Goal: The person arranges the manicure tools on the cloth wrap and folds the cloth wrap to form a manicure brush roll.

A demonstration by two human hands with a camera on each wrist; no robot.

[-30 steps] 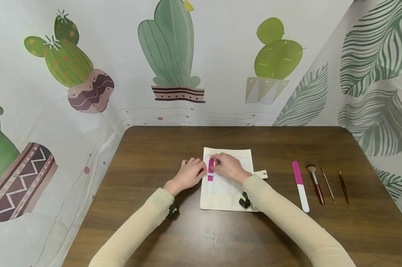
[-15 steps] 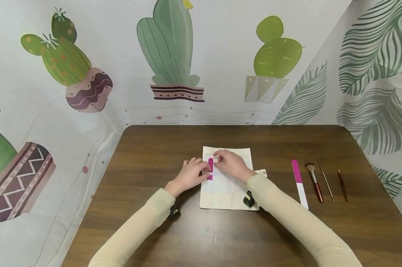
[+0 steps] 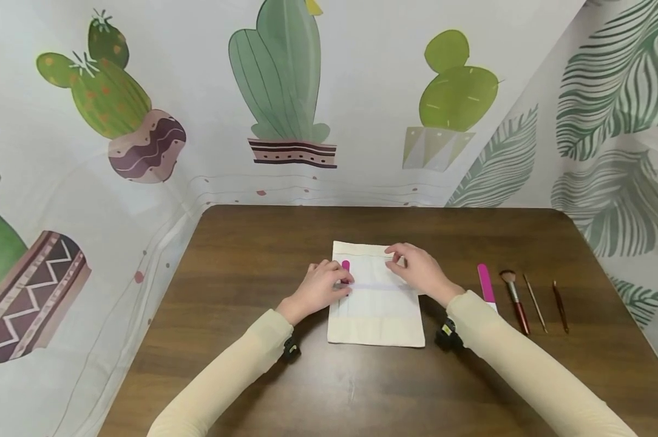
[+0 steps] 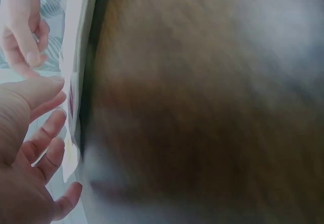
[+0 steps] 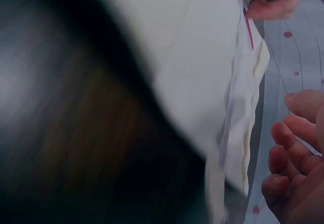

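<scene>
A cream cloth pouch [image 3: 375, 331] lies unfolded on the table, with a pale strip [image 3: 383, 287] across its middle. The magenta end of a nail file [image 3: 346, 265] shows at the pouch's left side; the rest of that file is covered. Over it, my left hand [image 3: 320, 285] touches the pouch with loosely bent fingers. My right hand [image 3: 419, 270] hovers at the pouch's upper right, fingers relaxed and holding nothing. In the right wrist view the magenta file [image 5: 250, 34] lies beside the left hand's fingertips, and the right hand [image 5: 296, 158] is apart from the cloth.
To the right on the brown table [image 3: 241, 243] lie another magenta and white nail file [image 3: 485, 282], partly behind the right sleeve, a makeup brush [image 3: 516, 300], a thin metallic stick [image 3: 536, 304] and a thin dark brown stick [image 3: 561, 306]. A cactus-print cloth hangs behind.
My right hand has let go of the file's magenta end and moved right to the pouch's far edge, covering the snap tab. My left hand has shifted right, over the file and strip.
</scene>
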